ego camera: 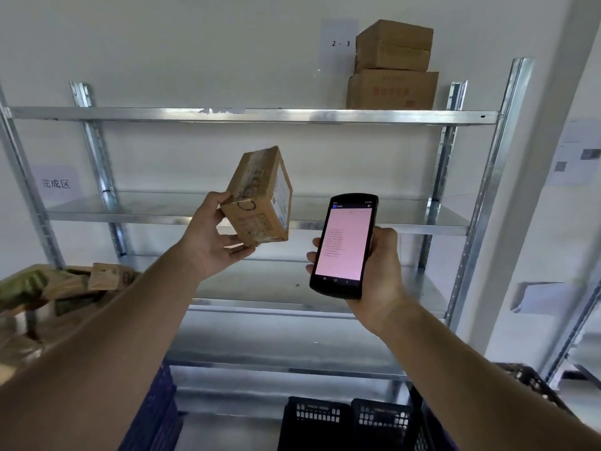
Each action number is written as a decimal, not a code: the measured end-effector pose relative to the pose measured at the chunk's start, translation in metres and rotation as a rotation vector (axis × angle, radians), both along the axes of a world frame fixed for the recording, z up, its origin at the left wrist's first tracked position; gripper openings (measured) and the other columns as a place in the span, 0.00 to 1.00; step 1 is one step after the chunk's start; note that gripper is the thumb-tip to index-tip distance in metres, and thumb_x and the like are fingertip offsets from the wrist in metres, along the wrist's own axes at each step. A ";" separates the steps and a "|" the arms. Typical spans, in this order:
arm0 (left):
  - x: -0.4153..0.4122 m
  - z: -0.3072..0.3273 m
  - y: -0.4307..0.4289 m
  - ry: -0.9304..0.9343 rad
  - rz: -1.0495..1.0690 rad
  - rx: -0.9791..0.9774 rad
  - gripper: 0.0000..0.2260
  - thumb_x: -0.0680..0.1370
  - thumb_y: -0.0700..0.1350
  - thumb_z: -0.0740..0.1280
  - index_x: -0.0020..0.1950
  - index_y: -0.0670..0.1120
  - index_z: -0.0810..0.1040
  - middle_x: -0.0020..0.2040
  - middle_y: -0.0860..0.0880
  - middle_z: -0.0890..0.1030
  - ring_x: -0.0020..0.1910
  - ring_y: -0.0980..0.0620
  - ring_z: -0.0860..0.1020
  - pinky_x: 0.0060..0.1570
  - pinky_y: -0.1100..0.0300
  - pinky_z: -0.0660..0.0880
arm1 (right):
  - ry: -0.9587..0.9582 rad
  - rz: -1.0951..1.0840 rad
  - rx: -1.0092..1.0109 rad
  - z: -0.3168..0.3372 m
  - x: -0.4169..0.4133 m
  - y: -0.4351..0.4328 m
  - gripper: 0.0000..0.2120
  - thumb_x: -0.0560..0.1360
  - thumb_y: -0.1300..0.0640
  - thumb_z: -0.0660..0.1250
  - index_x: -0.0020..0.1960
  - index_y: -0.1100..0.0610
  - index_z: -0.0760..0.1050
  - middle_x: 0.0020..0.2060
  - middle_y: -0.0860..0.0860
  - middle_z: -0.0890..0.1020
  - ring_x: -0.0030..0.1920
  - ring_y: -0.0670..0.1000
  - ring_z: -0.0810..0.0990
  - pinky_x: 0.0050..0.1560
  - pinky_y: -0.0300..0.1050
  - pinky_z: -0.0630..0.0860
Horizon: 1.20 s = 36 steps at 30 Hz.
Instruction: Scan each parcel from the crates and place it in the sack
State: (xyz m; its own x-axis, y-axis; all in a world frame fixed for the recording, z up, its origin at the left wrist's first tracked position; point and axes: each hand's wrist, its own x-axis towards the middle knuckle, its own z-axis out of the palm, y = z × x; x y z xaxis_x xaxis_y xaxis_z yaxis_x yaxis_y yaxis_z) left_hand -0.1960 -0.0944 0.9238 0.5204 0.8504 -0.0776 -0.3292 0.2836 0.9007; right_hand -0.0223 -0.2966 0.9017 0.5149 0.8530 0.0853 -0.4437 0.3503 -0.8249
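Left forearm [81,369] fills the 7 o'clock corner, closest to the lens; right forearm [487,369] comes in from 5 o'clock.

Left hand [214,242], just left of centre: grips the parcel [260,198]. Thumb is curled over its upper-left edge, fingers are cupped under the bottom corner.

Parcel: small brown cardboard box, held in the air at frame centre, in front of the middle shelf. It is tilted, one corner pointing down. Clear tape and faded print run over the top and front faces. There is a dark ring mark on the face toward the camera and a white shipping label on the right-hand face. Label text is too small to read.

Right hand [377,265], at 4 o'clock from the parcel: wrapped round a black handheld scanner [346,245], fingertips showing on its left edge. Its screen faces the camera, pink with lines of small text, unreadable. Scanner and parcel are near each other, not touching.

Behind: metal shelf rack [253,115]. Two stacked cartons [393,65] sit on the top shelf at 1 o'clock, beside a paper tag [340,43] reading "2 - 3".

At 6 o'clock: black crates [348,421], with a blue crate [153,415] toward 7.

At 9 o'clock: heap of brown and green packets [39,301]. Can't tell what holds it.
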 end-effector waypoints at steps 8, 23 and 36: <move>-0.083 -0.038 0.047 0.033 0.161 -0.083 0.20 0.77 0.59 0.72 0.65 0.50 0.83 0.63 0.38 0.81 0.62 0.36 0.81 0.63 0.39 0.80 | -0.039 0.118 -0.103 -0.027 -0.071 0.084 0.27 0.85 0.44 0.49 0.69 0.57 0.79 0.50 0.61 0.86 0.49 0.64 0.85 0.53 0.59 0.84; -0.226 -0.088 0.129 0.074 0.604 -0.191 0.24 0.77 0.59 0.73 0.67 0.48 0.82 0.62 0.37 0.83 0.60 0.35 0.83 0.58 0.37 0.82 | -0.099 0.440 -0.231 -0.067 -0.165 0.280 0.28 0.86 0.45 0.47 0.65 0.62 0.79 0.49 0.63 0.84 0.47 0.64 0.83 0.54 0.60 0.79; -0.401 -0.120 0.210 0.118 0.784 -0.218 0.21 0.78 0.58 0.72 0.63 0.44 0.81 0.62 0.36 0.83 0.61 0.36 0.82 0.63 0.39 0.79 | -0.121 0.521 -0.257 -0.101 -0.298 0.413 0.26 0.86 0.45 0.48 0.62 0.59 0.78 0.42 0.58 0.84 0.41 0.60 0.85 0.42 0.50 0.82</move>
